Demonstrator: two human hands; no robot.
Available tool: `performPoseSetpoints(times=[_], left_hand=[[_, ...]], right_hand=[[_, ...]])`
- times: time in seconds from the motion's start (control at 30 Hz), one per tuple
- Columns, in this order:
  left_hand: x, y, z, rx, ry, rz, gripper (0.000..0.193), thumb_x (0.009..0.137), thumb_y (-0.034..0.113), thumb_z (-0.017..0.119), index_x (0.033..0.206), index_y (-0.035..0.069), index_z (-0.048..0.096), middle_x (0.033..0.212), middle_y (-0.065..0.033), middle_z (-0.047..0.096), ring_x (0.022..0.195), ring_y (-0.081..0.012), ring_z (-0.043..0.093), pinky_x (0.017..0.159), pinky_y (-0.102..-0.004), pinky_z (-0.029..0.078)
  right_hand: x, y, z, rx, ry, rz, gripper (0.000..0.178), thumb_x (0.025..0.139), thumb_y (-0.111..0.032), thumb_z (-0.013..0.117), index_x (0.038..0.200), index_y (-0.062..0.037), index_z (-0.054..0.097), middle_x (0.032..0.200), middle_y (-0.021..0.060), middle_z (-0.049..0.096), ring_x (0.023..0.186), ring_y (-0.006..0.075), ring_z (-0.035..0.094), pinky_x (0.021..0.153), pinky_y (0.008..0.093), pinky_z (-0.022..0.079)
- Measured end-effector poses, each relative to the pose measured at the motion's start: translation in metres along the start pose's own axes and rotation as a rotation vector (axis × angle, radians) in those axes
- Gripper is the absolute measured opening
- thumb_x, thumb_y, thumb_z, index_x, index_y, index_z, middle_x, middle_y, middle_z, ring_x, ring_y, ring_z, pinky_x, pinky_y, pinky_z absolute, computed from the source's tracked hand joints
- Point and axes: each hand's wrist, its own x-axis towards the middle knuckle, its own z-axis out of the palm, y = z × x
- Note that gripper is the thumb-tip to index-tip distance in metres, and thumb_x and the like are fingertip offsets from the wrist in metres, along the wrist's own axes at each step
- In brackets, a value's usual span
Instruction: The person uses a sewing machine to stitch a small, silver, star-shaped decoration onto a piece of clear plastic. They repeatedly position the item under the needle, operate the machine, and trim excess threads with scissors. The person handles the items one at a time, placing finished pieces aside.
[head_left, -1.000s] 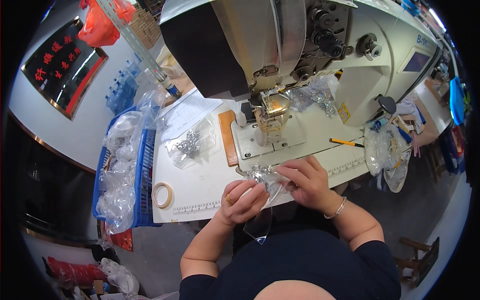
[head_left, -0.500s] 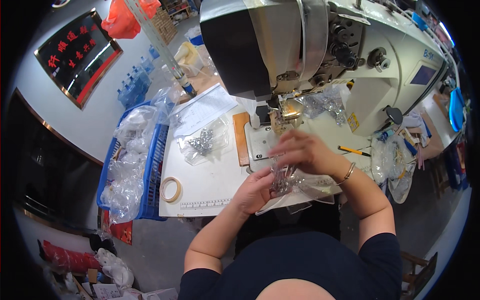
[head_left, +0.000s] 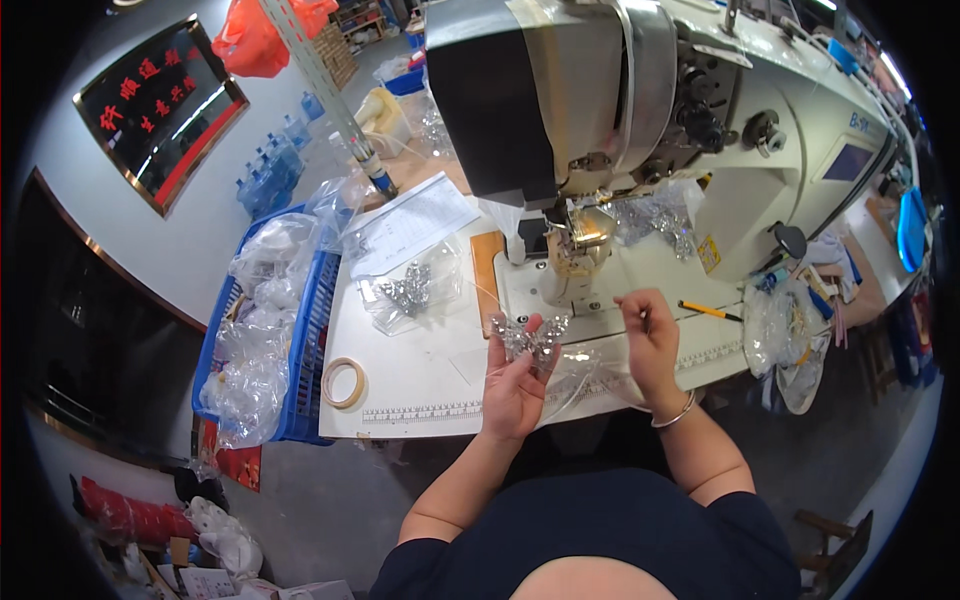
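My left hand [head_left: 515,385] is closed on a silvery, glittering, bow-like ornament [head_left: 530,342], thumb laid across its middle and fingers behind it, palm turned up. To its right, my right hand [head_left: 652,345] is raised with the fingers curled in toward the thumb. Whatever those fingertips may hold is too small to make out. A clear plastic bag [head_left: 590,378] lies at the table's near edge between the hands. Just beyond them stands a sewing machine [head_left: 765,190], its needle area [head_left: 585,235] above a pale post.
On the left of the white table [head_left: 420,370] are silvery pieces on clear plastic [head_left: 408,288], a tape roll [head_left: 344,382] and paper sheets [head_left: 415,228]. A blue basket [head_left: 325,300] of plastic bags stands beside it. A yellow pen [head_left: 708,310] lies right; more silvery pieces [head_left: 655,215] sit behind the needle.
My hands have moved apart. The left has risen toward the machine with the silvery ornament now spread out in view; the right has shifted right, its fingers curling in.
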Motion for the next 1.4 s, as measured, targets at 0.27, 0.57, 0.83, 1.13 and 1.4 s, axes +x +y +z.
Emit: performPoseSetpoints(times=[0.27,0.57,0.83,1.13,1.4], left_hand=[[-0.005,-0.001,-0.007,-0.113,0.028,-0.075,0.061,0.089,-0.007,0.035,0.138,0.029,0.029,0.139,-0.0135,0.036,0.124,-0.0251,0.042,0.105,-0.0423,0.036],[-0.004,-0.004,-0.011,-0.161,0.050,-0.062,0.044,0.100,0.030,0.023,0.142,0.022,0.019,0.143,-0.0132,0.030,0.128,-0.0260,0.035,0.108,-0.0452,0.027],[-0.004,-0.007,-0.012,-0.095,0.089,-0.031,0.044,0.100,0.032,0.022,0.142,0.022,0.018,0.143,-0.0129,0.030,0.127,-0.0266,0.037,0.107,-0.0448,0.030],[-0.005,0.000,-0.006,-0.164,0.053,-0.061,0.047,0.099,0.032,0.027,0.143,0.022,0.015,0.141,-0.0151,0.031,0.126,-0.0284,0.038,0.106,-0.0450,0.031],[-0.007,-0.006,-0.007,0.205,0.097,0.029,0.070,0.087,-0.004,0.047,0.143,0.023,0.015,0.136,-0.0153,0.038,0.118,-0.0234,0.047,0.099,-0.0390,0.040]], right_hand=[[0.016,-0.018,0.015,-0.419,-0.506,0.065,0.028,0.074,-0.028,0.071,0.075,-0.0016,0.062,0.068,0.0106,0.059,0.067,0.0259,0.057,0.063,0.0344,0.044],[0.011,-0.009,0.028,-0.270,-0.546,0.289,0.029,0.071,-0.023,0.075,0.083,-0.0022,0.060,0.068,0.0040,0.059,0.059,0.0113,0.052,0.056,0.0259,0.043],[0.005,0.008,0.032,-0.147,-0.522,0.352,0.025,0.071,-0.017,0.074,0.079,-0.0018,0.056,0.062,0.0005,0.053,0.058,0.0080,0.046,0.055,0.0240,0.041],[-0.001,-0.003,0.032,-0.283,-0.480,0.239,0.027,0.071,-0.019,0.074,0.078,-0.0023,0.055,0.065,0.0051,0.058,0.058,0.0132,0.054,0.056,0.0268,0.043],[-0.004,-0.015,0.034,-0.330,-0.507,0.199,0.027,0.071,-0.021,0.073,0.080,-0.0028,0.056,0.065,0.0076,0.060,0.057,0.0175,0.057,0.055,0.0289,0.044]])
